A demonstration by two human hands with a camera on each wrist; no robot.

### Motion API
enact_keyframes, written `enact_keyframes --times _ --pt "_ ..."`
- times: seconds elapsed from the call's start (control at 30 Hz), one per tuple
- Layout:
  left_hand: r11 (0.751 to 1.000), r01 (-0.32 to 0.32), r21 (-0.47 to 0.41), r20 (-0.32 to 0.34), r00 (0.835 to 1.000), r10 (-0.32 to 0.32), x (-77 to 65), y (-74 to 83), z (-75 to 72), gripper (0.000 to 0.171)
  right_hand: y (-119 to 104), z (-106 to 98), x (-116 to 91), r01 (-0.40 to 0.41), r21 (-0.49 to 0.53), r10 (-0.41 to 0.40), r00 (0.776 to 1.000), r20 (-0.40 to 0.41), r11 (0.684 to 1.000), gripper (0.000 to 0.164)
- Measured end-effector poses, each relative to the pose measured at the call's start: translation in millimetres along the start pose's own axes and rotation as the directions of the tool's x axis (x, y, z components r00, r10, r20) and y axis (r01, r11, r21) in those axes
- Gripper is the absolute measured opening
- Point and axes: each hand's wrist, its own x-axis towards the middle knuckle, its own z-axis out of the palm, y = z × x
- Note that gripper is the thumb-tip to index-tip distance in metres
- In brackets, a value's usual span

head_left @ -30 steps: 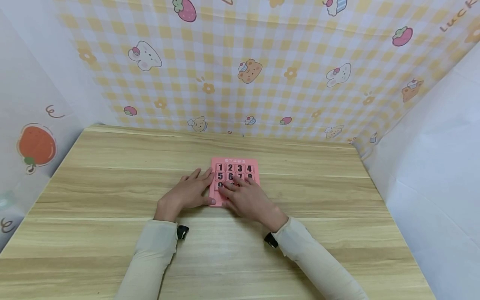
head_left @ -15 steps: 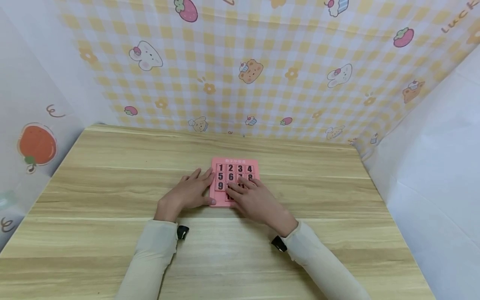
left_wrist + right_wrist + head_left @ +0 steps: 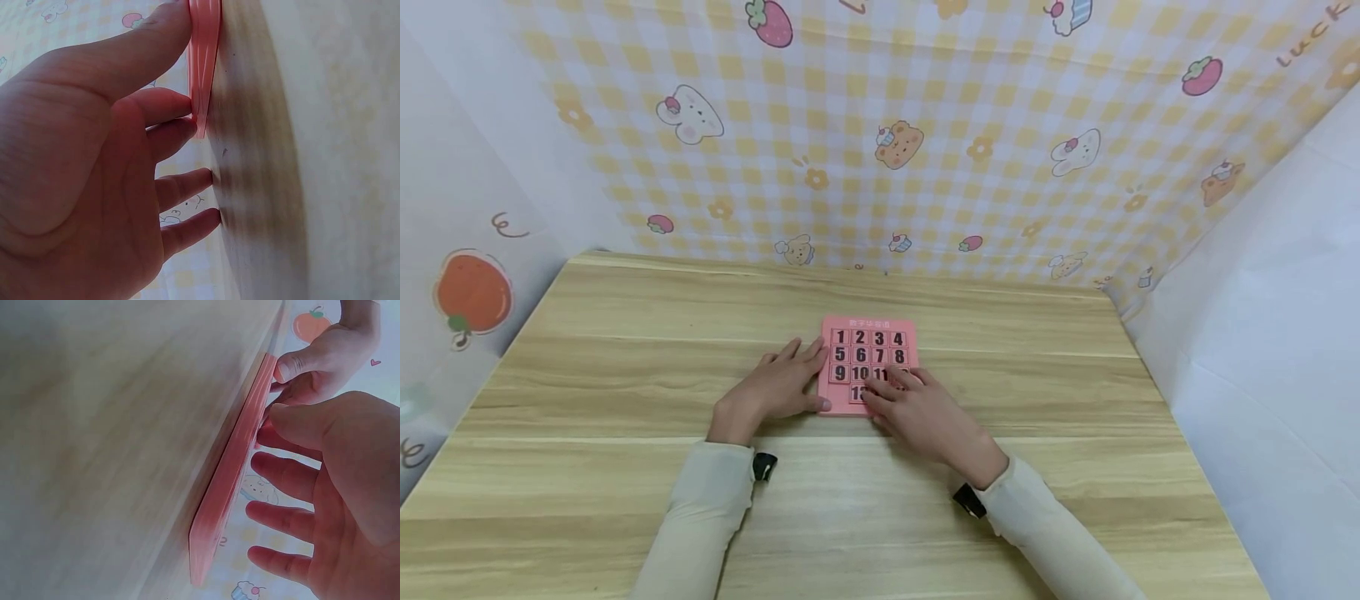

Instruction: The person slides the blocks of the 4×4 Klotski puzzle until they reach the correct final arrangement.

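Observation:
A pink number slide puzzle (image 3: 838, 402) lies flat on the table. Tiles 1 to 9 stand in order, tiles 10 and 11 follow, and tile 13 (image 3: 857, 393) sits in the second column of the bottom row. The bottom-left slot shows bare pink. My left hand (image 3: 778, 385) rests along the left edge, its thumb at the lower-left corner and fingertips against the side. Over the lower-right tiles is my right hand (image 3: 921, 417), fingers spread and slightly bent; it hides the tiles there. In the right wrist view its fingertips hover at the board's face; contact cannot be told.
The wooden table (image 3: 625, 350) extends around the puzzle. A yellow checked cloth (image 3: 850, 100) with cartoon prints hangs behind it. White sheets stand at left (image 3: 490, 167) and right (image 3: 1262, 292). A black strap shows at each wrist.
My right hand has moved right and toward me across the puzzle, uncovering tiles 7, 8, 10, 11 and 13. The left hand and the board stay in place.

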Motion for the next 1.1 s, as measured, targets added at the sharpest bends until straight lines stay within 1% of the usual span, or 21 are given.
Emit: enact_keyframes --times 0.13,0.53,0.83,1.1 --pt "1.0 0.0 0.002 0.001 1.0 0.0 0.8 -0.6 0.9 0.084 -0.7 0.4 -1.8 0.001 0.0 -0.001 1.0 0.01 1.0 0.04" --pt "1.0 0.0 0.006 -0.006 1.0 0.0 1.2 -0.2 1.4 0.085 -0.5 2.0 -4.1 0.014 -0.012 -0.014 1.0 -0.022 1.0 0.037" --pt "1.0 -0.01 0.003 -0.006 1.0 0.01 2.1 0.1 0.8 0.085 -0.2 2.2 -4.7 0.031 -0.013 -0.031 0.999 -0.019 0.999 0.036" --pt "1.0 -0.001 0.012 -0.003 1.0 0.001 1.8 1.3 0.7 0.084 -0.4 4.3 -4.5 0.033 -0.004 -0.033 0.999 -0.04 0.999 0.036"
